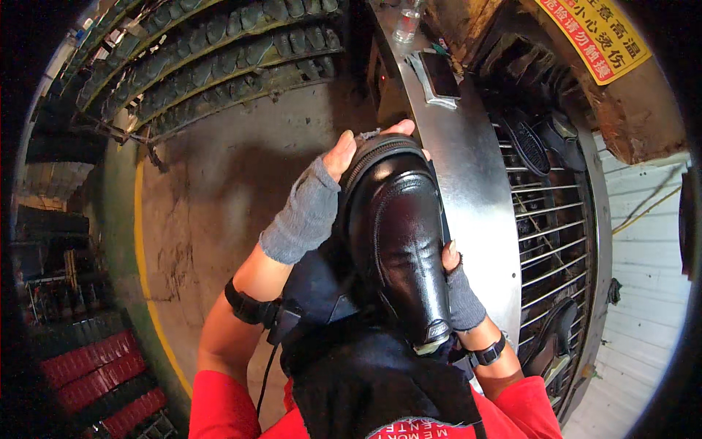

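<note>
A glossy black leather shoe (406,241) lies lengthwise before me, its rounded, ridge-edged toe end pointing away. My left hand (311,201), in a grey fingerless knit glove, wraps the toe end, with fingertips showing over the far edge. Against the shoe's right side rests my right hand (462,289), gloved the same way, its thumb pressed to the leather and its other fingers hidden. The shoe's near end sits over a black apron (380,373) on my lap.
At right runs a metal worktop (475,212) with a phone (442,74) on a cloth and a clear bottle (406,25). Beyond it, a barred rack (552,234) bears dark shoes under a yellow-and-red warning sign (599,33). Shoe racks (219,58) stand far left.
</note>
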Demonstrator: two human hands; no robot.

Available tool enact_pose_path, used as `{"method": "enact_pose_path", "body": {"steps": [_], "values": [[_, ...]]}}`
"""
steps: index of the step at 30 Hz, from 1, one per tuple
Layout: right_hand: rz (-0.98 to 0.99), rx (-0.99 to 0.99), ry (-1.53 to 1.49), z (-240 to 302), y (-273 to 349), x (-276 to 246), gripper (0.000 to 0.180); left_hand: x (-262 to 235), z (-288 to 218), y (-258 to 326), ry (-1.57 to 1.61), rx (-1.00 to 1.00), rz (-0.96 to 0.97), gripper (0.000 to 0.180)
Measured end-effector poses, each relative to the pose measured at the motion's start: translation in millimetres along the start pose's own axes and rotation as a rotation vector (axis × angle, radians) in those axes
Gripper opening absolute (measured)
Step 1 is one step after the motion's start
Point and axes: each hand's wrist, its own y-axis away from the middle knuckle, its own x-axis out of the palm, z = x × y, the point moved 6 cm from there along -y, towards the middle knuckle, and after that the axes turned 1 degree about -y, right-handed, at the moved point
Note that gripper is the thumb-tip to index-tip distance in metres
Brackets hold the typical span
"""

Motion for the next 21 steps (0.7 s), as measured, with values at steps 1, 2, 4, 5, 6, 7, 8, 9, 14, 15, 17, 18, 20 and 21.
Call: {"method": "enact_pose_path", "body": {"steps": [1,2,4,5,6,7,8,9,14,15,17,18,20,21], "values": [[-0.031,0.022,0.050,-2.0,2.1,-1.1,0.083,2.1,0.3,1.6,-0.038,0.011,-0.008,0.084],[-0.010,-0.028,0.102,1.4,4.4,-0.8,0.083,4.9,0.0,4.2,-0.062,-0.004,0.017,0.084],[0.010,-0.067,0.150,3.7,7.0,-0.7,0.084,5.4,-2.2,10.3,-0.022,-0.013,-0.073,0.083],[-0.031,-0.061,0.178,4.4,7.7,-2.8,0.085,8.6,-8.7,16.6,-0.030,0.019,-0.065,0.075],[-0.048,-0.062,0.186,6.5,7.1,-2.4,0.086,10.6,-12.3,22.5,-0.011,0.033,-0.104,0.075],[-0.065,-0.063,0.194,10.2,6.4,-0.2,0.087,12.3,-23.8,27.9,-0.161,0.069,-0.075,0.074],[-0.023,-0.086,0.271,15.2,5.3,8.5,0.084,13.4,-32.0,33.9,-0.298,0.077,-0.084,0.083],[0.018,-0.117,0.344,23.6,4.1,17.9,0.082,19.9,-41.2,41.2,-0.484,0.134,-0.019,0.096],[0.044,-0.139,0.593,50.5,-2.9,70.5,0.057,7.8,-58.8,71.9,-0.633,0.184,-0.246,0.144],[0.084,-0.225,0.641,58.3,-1.3,79.9,0.055,-2.1,-58.5,77.7,-0.449,0.207,-0.331,0.149],[0.158,-0.186,0.721,57.8,1.9,86.7,0.051,-15.3,-50.5,87.2,-0.357,0.242,-0.360,0.154],[0.239,-0.129,0.769,55.5,2.9,85.9,0.047,-22.5,-44.5,91.9,-0.299,0.261,-0.346,0.154],[0.017,0.075,0.815,47.2,5.7,58.5,0.042,-34.1,-24.7,109.2,-0.239,0.249,-0.343,0.155],[-0.053,-0.267,1.142,58.8,4.7,60.5,0.037,-40.0,-12.5,117.0,-0.219,0.244,-0.341,0.155]]}}
